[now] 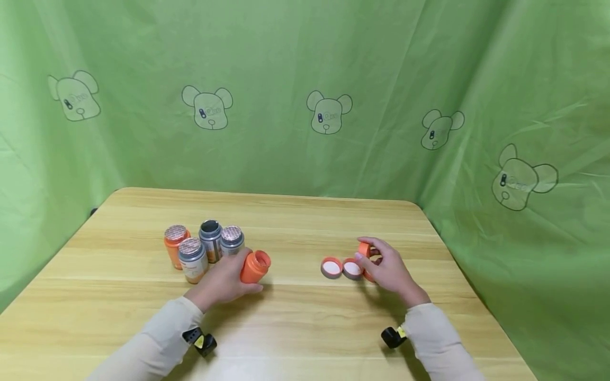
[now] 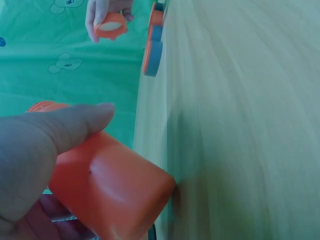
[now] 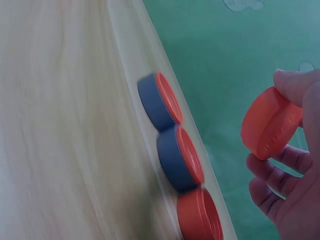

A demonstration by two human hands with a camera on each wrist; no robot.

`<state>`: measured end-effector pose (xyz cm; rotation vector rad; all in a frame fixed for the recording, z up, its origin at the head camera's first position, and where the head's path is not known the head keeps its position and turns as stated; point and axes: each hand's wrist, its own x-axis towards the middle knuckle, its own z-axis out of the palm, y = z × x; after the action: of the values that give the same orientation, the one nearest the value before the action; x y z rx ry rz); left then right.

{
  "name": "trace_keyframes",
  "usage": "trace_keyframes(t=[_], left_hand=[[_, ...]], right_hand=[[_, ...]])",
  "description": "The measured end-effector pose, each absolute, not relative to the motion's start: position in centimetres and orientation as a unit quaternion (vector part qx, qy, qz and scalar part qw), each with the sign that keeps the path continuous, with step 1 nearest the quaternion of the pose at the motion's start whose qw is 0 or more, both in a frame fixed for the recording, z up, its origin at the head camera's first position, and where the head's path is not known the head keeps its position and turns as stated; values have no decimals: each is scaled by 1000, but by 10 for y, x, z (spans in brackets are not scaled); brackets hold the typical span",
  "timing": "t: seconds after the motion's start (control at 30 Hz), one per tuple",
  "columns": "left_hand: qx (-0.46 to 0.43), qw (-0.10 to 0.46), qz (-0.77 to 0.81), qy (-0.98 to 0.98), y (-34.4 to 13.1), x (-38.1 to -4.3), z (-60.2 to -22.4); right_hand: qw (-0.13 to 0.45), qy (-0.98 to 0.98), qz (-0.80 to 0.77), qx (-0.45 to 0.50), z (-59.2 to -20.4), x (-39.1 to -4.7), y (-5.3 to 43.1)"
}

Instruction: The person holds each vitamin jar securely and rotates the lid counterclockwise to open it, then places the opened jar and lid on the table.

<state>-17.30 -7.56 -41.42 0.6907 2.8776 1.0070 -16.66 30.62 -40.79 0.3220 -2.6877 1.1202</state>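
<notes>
My left hand (image 1: 225, 281) grips an orange bottle (image 1: 252, 270) without a lid, tilted so its round mouth faces up and right. In the left wrist view the thumb lies across the side of this bottle (image 2: 112, 182), close over the tabletop. On the right, my right hand (image 1: 388, 269) pinches an orange cap (image 3: 267, 125) by its rim between thumb and fingers, raised above the table. Below it, two grey caps with orange insides (image 1: 331, 268) and an orange cap (image 3: 197, 215) lie in a touching row, hollow side up. My hand partly hides the orange one in the head view.
Left of my left hand several bottles stand upright in a group: an orange one (image 1: 176, 248), a grey one in front (image 1: 193, 263) and grey ones behind (image 1: 210, 241). Foil seals top most of them. Green curtains (image 1: 286, 159) surround the wooden table (image 1: 295, 328).
</notes>
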Motion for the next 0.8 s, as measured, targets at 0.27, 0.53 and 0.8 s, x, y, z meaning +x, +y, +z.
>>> trace_keyframes(t=[0.27, 0.53, 0.8], left_hand=[[214, 0, 336, 917, -80, -173, -413], [203, -4, 332, 921, -84, -173, -410], [183, 8, 329, 927, -89, -172, -413]], right_hand=[[99, -918, 379, 60, -410, -167, 328], [99, -923, 371, 33, -414, -166, 352], [90, -925, 369, -6, -419, -165, 374]])
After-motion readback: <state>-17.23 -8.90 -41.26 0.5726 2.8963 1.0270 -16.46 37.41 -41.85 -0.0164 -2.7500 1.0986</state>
